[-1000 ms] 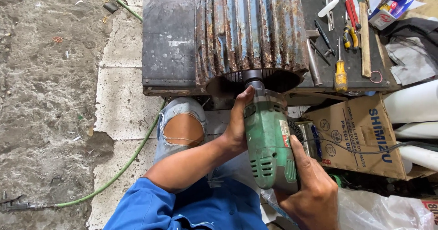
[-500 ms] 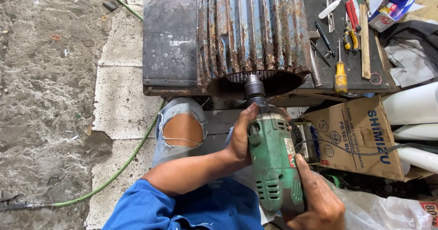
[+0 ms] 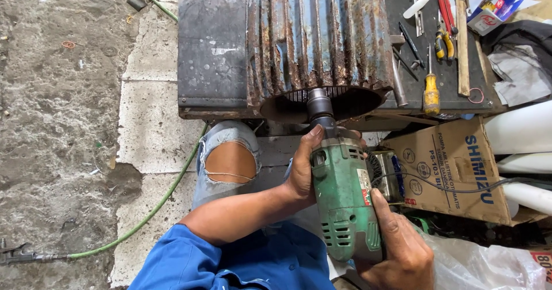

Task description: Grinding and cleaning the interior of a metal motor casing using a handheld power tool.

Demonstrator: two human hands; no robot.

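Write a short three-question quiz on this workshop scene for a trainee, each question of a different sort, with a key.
1. True or false: both hands grip the green power drill.
2. Which part of the drill does the left hand hold?
A. the front, near the chuck
B. the cord
C. the rear handle
3. Fill in: the drill's black socket points into the open end of the rusty ribbed ______.

Key:
1. True; the right hand holds the rear.
2. A
3. motor housing

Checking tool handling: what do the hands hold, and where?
Both hold the green power drill: left hand on its front body, right hand at the rear handle.
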